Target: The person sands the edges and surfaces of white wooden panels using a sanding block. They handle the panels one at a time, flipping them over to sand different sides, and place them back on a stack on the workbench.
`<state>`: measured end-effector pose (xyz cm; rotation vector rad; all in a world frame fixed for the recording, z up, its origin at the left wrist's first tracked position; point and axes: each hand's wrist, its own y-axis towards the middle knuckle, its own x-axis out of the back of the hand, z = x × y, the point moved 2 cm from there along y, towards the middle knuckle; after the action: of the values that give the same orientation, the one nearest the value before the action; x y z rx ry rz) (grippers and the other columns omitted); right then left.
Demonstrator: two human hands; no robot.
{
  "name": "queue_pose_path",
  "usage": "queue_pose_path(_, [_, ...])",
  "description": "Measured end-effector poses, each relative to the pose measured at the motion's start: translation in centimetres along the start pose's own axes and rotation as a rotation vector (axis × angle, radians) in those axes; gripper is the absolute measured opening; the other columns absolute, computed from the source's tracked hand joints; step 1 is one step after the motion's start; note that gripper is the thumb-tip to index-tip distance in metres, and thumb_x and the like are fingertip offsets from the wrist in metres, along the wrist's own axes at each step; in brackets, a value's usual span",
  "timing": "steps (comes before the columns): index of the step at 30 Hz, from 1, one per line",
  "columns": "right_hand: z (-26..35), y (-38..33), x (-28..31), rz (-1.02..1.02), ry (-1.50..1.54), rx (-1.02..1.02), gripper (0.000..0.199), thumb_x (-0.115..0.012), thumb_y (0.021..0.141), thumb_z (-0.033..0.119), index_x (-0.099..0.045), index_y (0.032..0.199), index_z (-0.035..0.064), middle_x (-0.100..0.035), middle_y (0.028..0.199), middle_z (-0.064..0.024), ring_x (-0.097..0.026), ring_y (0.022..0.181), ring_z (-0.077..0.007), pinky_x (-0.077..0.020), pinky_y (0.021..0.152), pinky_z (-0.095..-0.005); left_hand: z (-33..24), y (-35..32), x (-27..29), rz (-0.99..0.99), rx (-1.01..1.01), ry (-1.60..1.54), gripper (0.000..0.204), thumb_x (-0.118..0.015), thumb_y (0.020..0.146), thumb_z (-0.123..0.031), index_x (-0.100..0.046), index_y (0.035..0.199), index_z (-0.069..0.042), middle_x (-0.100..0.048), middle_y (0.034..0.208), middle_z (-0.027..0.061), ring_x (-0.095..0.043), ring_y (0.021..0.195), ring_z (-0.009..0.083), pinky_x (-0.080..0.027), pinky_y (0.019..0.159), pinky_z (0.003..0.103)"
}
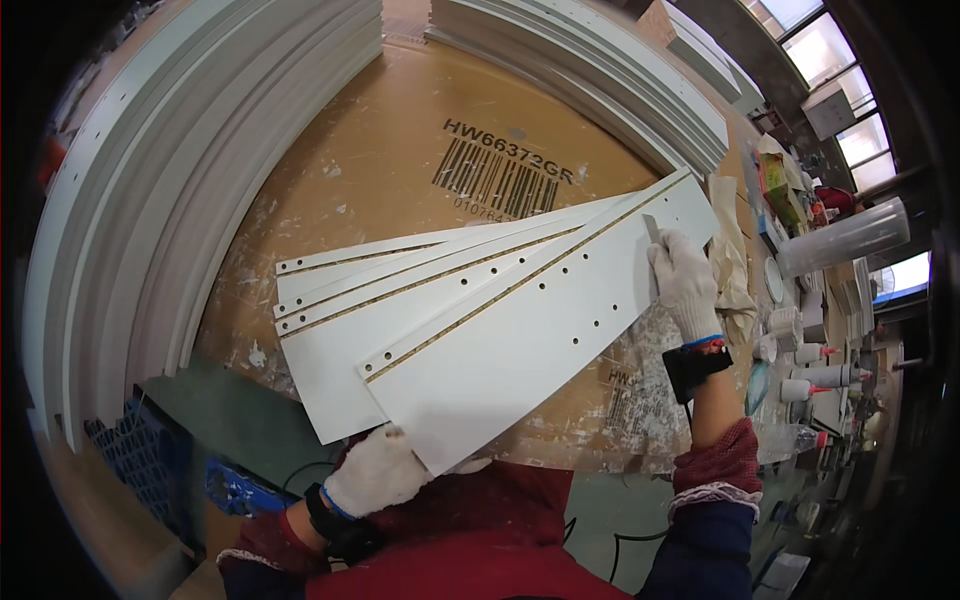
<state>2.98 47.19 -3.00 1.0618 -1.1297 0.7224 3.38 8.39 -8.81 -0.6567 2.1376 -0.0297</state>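
Several white panels [500,330] with rows of small holes lie fanned out on a brown cardboard-covered table [400,160]. My left hand [375,470], in a white glove, grips the near corner of the top panel at the table's front edge. My right hand [685,280], also gloved, rests on the far right end of the top panel and holds a small grey scraper blade [651,228] against its edge. A black band sits on each wrist.
Tall stacks of white boards stand at the left [150,200] and at the back right [600,70]. Glue bottles [820,378], a clear cup [845,238] and rags [735,265] crowd the right side. A blue crate [140,450] sits lower left.
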Motion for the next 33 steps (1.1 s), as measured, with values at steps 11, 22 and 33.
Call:
queue_pose_path(11, [21.3, -10.5, 2.6, 0.482, 0.578, 0.826, 0.021, -0.059, 0.085, 0.015, -0.061, 0.104, 0.0079, -0.061, 0.080, -0.0057, -0.063, 0.072, -0.0217, -0.0514, 0.062, -0.0316, 1.2, -0.5, 1.7, -0.027, -0.130, -0.113, 0.081, -0.020, 0.094, -0.062, -0.020, 0.149, -0.004, -0.032, 0.150, 0.0159, -0.033, 0.136, 0.0352, -0.036, 0.105, 0.054])
queue_pose_path(22, [7.2, 0.8, -1.2, 0.127, 0.122, 0.089, 0.020, -0.056, 0.092, 0.022, -0.060, 0.104, 0.0060, -0.065, 0.086, -0.0210, -0.064, 0.080, -0.0377, -0.0500, 0.072, -0.0440, 0.5, -0.6, -0.2, -0.067, 0.067, -0.109, 0.043, -0.060, 0.088, -0.012, -0.049, 0.125, 0.006, -0.067, 0.099, 0.0144, -0.065, 0.093, 0.0213, -0.053, 0.085, 0.035])
queue_pose_path(33, [26.8, -7.3, 1.8, 0.469, 0.554, 0.835, 0.011, -0.054, 0.089, 0.018, -0.057, 0.098, 0.0109, -0.061, 0.078, -0.0124, -0.064, 0.074, -0.0308, -0.0519, 0.065, -0.0391, -0.1, -0.4, 0.7, -0.031, -0.127, 0.431, 0.043, -0.069, 0.083, -0.012, -0.050, 0.119, 0.004, -0.065, 0.104, 0.0126, -0.064, 0.097, 0.0156, -0.054, 0.083, 0.031])
